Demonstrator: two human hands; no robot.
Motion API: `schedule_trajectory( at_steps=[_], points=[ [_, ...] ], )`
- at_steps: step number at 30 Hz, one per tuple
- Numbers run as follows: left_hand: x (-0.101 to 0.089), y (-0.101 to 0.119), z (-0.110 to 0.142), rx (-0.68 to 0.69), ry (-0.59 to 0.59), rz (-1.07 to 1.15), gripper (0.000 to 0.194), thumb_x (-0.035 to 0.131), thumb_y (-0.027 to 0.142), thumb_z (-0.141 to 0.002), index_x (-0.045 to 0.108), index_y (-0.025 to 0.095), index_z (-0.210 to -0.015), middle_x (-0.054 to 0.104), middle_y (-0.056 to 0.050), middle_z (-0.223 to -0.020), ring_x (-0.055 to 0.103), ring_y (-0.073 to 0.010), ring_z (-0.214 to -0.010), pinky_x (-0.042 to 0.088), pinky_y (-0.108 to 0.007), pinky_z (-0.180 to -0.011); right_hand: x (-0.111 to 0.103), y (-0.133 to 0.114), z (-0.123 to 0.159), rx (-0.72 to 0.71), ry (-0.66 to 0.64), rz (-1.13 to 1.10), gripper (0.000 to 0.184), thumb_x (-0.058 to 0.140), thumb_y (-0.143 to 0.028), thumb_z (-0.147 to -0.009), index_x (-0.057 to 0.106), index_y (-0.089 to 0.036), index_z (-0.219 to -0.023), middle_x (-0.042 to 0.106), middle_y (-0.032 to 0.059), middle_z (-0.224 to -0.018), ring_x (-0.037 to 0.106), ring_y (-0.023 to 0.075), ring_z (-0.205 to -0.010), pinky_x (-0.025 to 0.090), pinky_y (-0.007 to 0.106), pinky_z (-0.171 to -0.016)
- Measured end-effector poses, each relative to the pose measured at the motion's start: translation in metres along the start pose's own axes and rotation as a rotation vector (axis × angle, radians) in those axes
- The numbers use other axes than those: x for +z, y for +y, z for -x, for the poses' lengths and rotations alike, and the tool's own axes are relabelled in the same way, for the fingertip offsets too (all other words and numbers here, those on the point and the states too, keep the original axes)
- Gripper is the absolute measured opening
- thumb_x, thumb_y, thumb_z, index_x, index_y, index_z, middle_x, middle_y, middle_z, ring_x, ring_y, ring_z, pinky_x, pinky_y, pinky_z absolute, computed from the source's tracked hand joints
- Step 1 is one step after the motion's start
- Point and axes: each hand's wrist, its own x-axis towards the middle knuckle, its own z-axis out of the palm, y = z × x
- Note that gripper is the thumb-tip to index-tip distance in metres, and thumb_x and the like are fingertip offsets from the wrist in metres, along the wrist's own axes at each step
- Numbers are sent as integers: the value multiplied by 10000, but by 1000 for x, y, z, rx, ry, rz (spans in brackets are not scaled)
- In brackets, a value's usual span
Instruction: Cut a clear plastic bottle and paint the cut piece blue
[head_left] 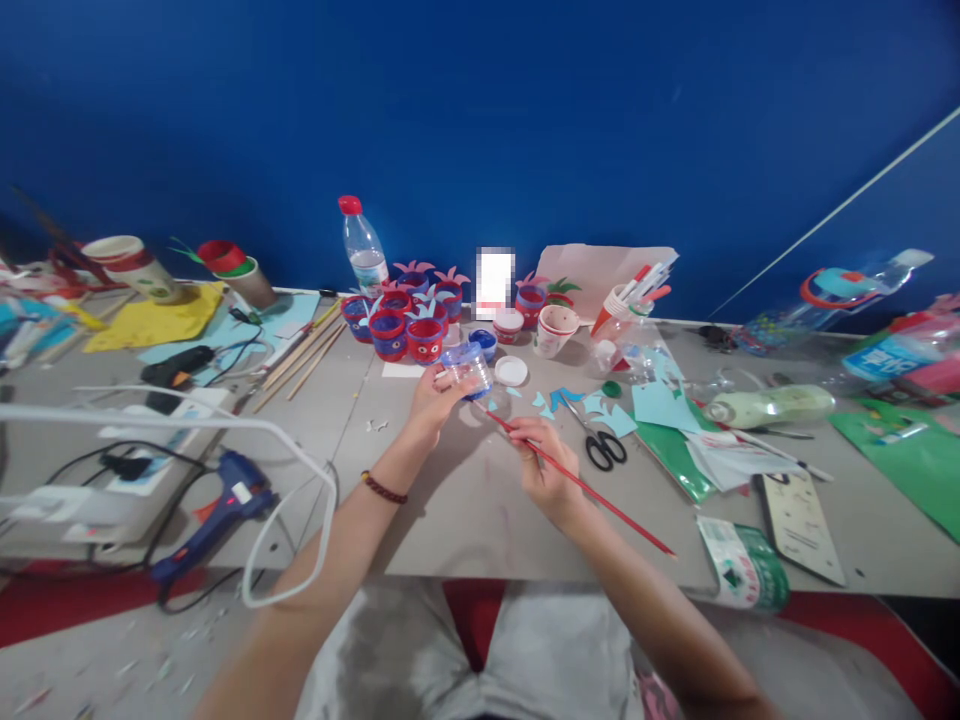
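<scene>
My left hand (437, 400) grips a clear plastic bottle piece (466, 370) with blue paint along its edges. In my right hand (546, 465) is a long red paintbrush (600, 498), its tip end reaching toward the bottle piece; whether it touches I cannot tell. Just behind the bottle piece stand an opened blue paint jar (482, 344) and a red paint jar (508, 324). A white lid (511, 371) lies beside them. Several red and blue painted cups (388, 335) with paper leaves are grouped behind my left hand.
Scissors (604, 450) and light-blue paper scraps (616, 420) lie to the right. A blue glue gun (225, 500), white cables (300, 440) and a power strip (150, 480) crowd the left. A capped bottle (366, 250) and paper cup (556, 330) stand at the back.
</scene>
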Motion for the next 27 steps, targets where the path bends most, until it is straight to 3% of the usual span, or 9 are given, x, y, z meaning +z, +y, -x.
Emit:
schedule_trajectory(
  at_steps=[10,21,27],
  points=[
    [-2,-1,-2,16,-5,-15,568,936,313,-502,622,178,-956,772,-98,-1033,698,-305,-1068,488,-502,-1019,1,3,2,15,58,29,148,484,-161,-977,608,-238,-951,722,43,-905,715,176,-854,599,309,-732],
    [-7,1,-8,19,-35,-14,486,916,308,-540,584,200,-877,776,-88,-989,689,-299,-1089,448,-506,-1039,-3,5,0,58,109,5,139,494,-192,-980,610,-240,-922,724,41,-886,721,176,-817,595,299,-716],
    [-11,1,-13,38,-70,-27,467,883,354,-549,658,179,-918,770,-86,-990,694,-286,-1047,456,-460,-1015,-4,7,0,101,122,-4,122,504,-213,-983,608,-252,-934,726,36,-908,721,182,-839,581,318,-743]
  ],
)
